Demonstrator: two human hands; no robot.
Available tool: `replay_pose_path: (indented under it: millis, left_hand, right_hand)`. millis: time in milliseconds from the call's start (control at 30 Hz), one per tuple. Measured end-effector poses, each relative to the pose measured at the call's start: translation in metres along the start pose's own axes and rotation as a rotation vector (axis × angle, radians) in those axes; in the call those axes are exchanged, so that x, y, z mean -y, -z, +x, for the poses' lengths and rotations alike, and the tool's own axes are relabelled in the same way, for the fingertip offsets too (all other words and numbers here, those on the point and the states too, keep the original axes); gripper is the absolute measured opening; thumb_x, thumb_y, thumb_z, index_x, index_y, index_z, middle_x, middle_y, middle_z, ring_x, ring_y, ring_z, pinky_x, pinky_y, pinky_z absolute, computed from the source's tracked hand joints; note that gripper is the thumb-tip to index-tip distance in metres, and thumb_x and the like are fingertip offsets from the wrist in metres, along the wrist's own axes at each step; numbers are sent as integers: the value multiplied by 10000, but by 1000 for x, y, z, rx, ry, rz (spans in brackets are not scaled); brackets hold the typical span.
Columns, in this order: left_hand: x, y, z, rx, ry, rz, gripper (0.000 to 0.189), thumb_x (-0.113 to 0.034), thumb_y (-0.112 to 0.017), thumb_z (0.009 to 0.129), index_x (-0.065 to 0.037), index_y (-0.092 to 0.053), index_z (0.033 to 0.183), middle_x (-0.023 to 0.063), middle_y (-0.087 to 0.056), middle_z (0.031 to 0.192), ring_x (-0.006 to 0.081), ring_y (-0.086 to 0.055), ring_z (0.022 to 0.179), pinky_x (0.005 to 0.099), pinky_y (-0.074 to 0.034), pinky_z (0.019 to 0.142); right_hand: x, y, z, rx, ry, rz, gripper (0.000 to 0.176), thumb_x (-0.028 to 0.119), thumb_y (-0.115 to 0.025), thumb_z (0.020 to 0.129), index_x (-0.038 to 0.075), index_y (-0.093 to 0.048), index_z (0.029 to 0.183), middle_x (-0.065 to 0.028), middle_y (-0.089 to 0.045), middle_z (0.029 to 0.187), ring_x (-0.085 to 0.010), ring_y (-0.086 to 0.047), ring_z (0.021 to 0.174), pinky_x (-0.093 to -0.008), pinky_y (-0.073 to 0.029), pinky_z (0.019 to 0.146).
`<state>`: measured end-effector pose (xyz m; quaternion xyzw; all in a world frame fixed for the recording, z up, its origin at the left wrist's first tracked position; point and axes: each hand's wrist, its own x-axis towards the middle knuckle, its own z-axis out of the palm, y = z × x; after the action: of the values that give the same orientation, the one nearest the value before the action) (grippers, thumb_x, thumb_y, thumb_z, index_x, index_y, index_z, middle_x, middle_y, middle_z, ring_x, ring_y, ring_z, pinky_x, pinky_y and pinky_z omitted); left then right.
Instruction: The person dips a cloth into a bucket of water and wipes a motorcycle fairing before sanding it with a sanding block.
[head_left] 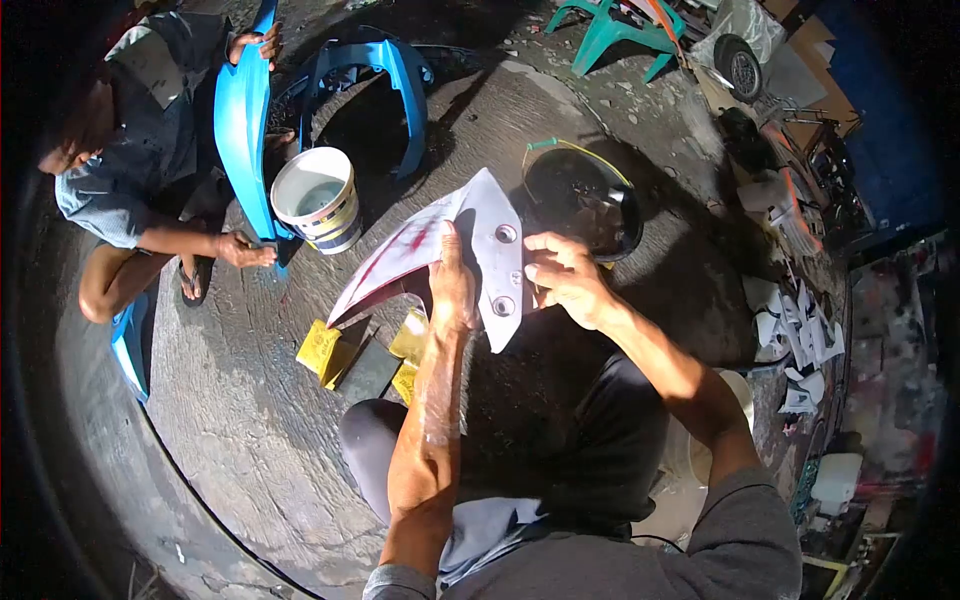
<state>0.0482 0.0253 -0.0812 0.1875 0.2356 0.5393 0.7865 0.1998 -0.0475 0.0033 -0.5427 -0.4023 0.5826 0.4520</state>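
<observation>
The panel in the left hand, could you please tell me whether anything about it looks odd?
Yes, the panel looks patchy: red streaks break up its whitish surface toward the pointed end.

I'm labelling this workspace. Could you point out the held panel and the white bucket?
Panel [496,266], head view: its pale face between the two round holes.
White bucket [336,228], head view: its outer wall, below the rim.
</observation>
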Motion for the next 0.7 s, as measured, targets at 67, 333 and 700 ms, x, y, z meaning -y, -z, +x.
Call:
replay_pose_path:
  millis: [67, 333, 700]
  left_hand:
    - [-3, -3, -3, 18, 52, -42, 566, -461, -503, 992, 15, -479, 1299, 130, -610, 1169, 206, -622, 1005, 367, -533, 851]
    - [1, -7, -4, -4, -32, 27, 557, -460, -509, 990, 17, -500, 1277, 125, -625, 1132, 208, -634, 959, 361, -542, 827]
    - [9, -1, 0, 82, 18, 9, 637, -531, -373, 1002, 12, -439, 1330, 197, -635, 1154, 320, -685, 947, 447, -594, 810]
  right_hand:
    - [1, 0, -2, 7, -18, 59, 437, 108, -644, 903, 0, -484, 1295, -117, -627, 1077, -170, -639, 863, -347, -592, 627]
    - [-6, 3, 4, 82, -17, -66, 518, 45, -603, 886, 10, -421, 1370, -149, -623, 1128, -206, -666, 917, -391, -612, 682]
    - [-24, 7, 18, 100, 95, -95, 492, -74, -549, 841, -51, -426, 1317, -143, -553, 1242, -182, -584, 1100, -300, -522, 893]
